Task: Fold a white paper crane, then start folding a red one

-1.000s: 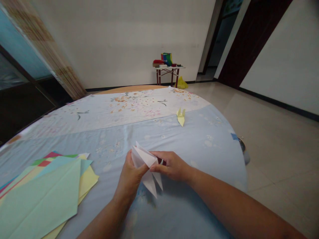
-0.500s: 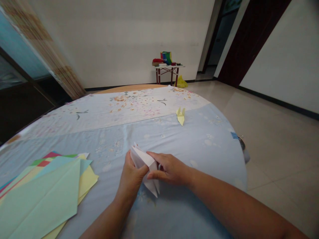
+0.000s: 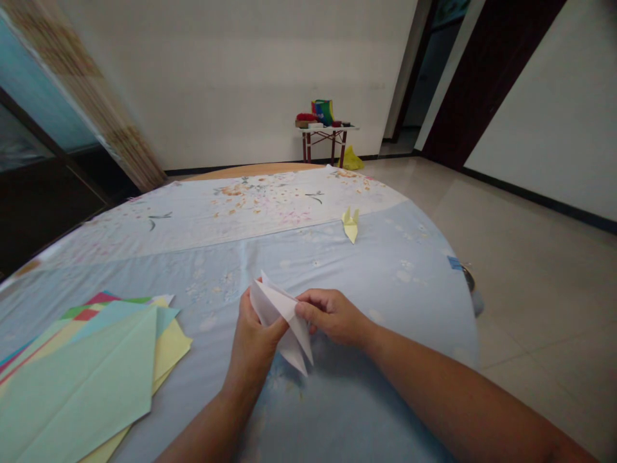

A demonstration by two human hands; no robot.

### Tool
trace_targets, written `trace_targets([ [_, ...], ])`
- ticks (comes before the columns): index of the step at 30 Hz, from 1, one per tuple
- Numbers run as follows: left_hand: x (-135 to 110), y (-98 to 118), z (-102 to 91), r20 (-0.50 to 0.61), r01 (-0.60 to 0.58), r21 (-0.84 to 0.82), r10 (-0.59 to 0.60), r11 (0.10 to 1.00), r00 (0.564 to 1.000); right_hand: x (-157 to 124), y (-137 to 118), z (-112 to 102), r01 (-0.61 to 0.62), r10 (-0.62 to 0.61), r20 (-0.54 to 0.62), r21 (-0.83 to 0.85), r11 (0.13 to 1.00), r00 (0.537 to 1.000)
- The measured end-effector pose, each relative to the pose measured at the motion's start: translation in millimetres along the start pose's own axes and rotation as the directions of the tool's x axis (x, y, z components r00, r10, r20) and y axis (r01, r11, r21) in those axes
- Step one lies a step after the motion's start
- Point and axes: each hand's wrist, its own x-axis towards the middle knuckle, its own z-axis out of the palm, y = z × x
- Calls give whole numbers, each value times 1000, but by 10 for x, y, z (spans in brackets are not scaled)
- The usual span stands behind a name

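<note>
A piece of folded white paper [image 3: 284, 305] is held between both hands just above the blue part of the tablecloth. It has pointed ends, one at the top and two parted tips at the bottom. My left hand [image 3: 258, 331] grips it from the left, thumb across the front and fingers mostly hidden behind. On its right edge, my right hand [image 3: 332, 315] pinches a layer between thumb and curled fingers. Farther back on the cloth stands a small folded yellow paper figure [image 3: 351, 226] with two upright points.
A stack of coloured paper sheets [image 3: 96, 373], pale green on top, lies at the left of the round table. The tablecloth [image 3: 395, 276] has blue and white floral parts. Against the far wall stands a small table [image 3: 328, 130] with a colourful bag [image 3: 322, 112].
My right hand has shifted its hold, its thumb moving up and right to pinch the paper's right edge. The two lower tips of the white paper are spread wider apart.
</note>
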Motion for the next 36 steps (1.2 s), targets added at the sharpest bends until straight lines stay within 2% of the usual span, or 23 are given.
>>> trace_targets([
  [3,-24,29,13,65,19,-123,-11,992,998,17,15,-8,-7,8,-48,0,1000,999],
  [7,-44,47,12,155,50,-288,-4,956,988,11,20,-21,26,-34,-91,-89,996,995],
  [11,-28,41,-9,133,76,-226,-47,971,990,10,68,-24,53,-68,-79,-180,982,995],
  [15,7,6,-25,71,98,-166,-87,981,994,17,91,-25,66,-80,-68,-192,979,995],
  [20,21,-37,-34,61,108,-183,-99,977,993,30,96,-29,38,-45,-58,-127,991,997],
  [26,2,-31,-27,59,108,-193,-99,975,993,49,114,-27,-5,7,-38,44,999,999],
  [31,7,-68,-26,61,101,-199,-90,975,994,46,78,-25,-42,46,-35,102,994,998],
  [36,23,-81,-19,71,100,-253,-85,962,994,36,28,-46,-98,90,45,193,976,995],
])
